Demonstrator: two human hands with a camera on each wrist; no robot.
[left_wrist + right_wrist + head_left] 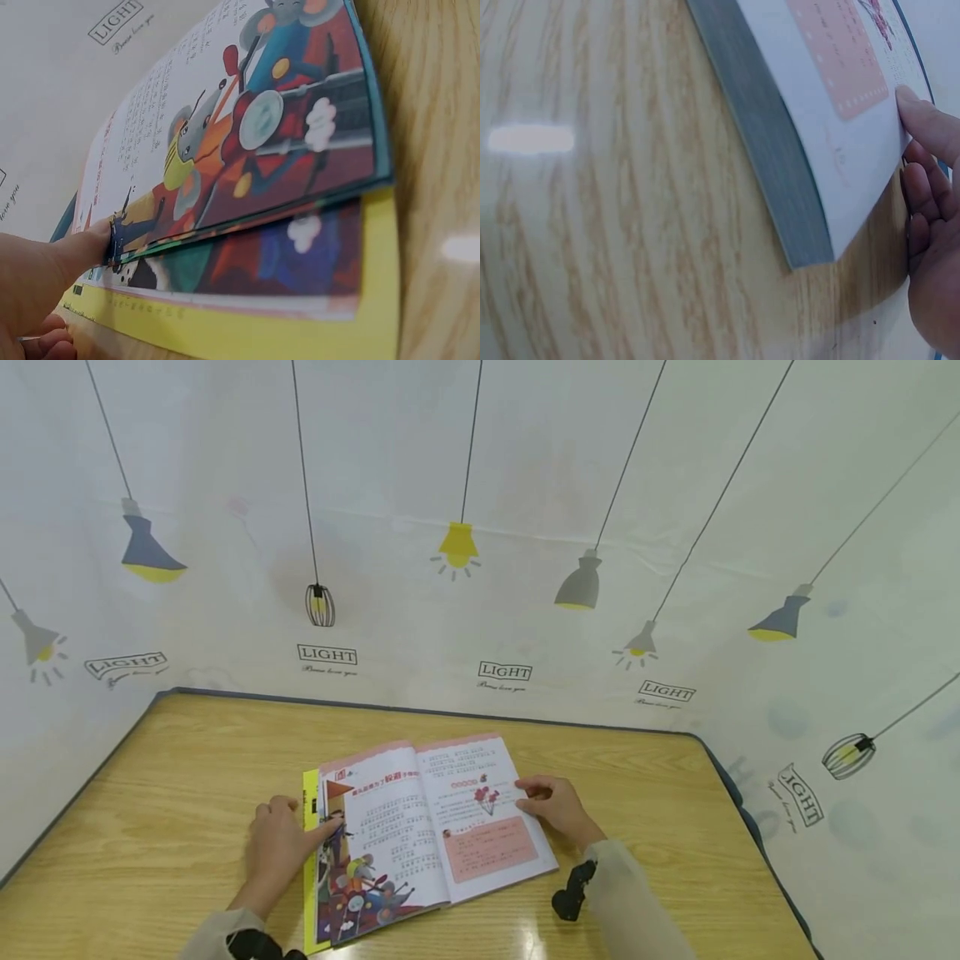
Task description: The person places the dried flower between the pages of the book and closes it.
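Note:
An open picture book (472, 827) with a yellow cover (310, 860) lies on the wooden table, printed with text and cartoon mice on a motorbike. My left hand (281, 847) is at its left side, the outstretched thumb pressing the left page's edge and the other fingers beside the cover. In the left wrist view that page (277, 127) stands slightly raised at its lower corner, above another colourful page (225, 262). At the right edge, my right hand (558, 810) holds the book, thumb (922, 120) on the page and fingers curled at the edge's underside.
The wooden table (210, 760) has a dark blue edge along its back and sides. Behind it hangs a pale sheet (397, 468) printed with lamps and the word LIGHT. Black straps (573, 891) circle both wrists.

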